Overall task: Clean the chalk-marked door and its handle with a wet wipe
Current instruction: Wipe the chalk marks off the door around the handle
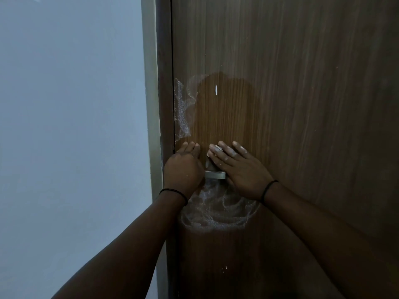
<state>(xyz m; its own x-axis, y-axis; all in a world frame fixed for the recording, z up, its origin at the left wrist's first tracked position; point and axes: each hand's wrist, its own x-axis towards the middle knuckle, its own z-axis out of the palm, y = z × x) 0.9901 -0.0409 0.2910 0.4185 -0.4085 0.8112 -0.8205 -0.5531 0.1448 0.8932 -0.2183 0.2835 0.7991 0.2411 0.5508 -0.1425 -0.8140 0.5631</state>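
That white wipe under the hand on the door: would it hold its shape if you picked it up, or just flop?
Probably floppy: the wet wipe lies crumpled and flattened under the right hand against the door. It looks thin, so likely light. The dark wiped patch above suggests it is damp and may cling to the wood.

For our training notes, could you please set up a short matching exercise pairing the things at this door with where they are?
Things:
1. left hand
2. right hand
3. chalk swirl
4. chalk streak

Places:
A. below the handle
B. along the door edge, above the hands
C. pressing the wet wipe flat
D. at the handle, nearest the frame

Pairs: 1-D, 2-C, 3-A, 4-B
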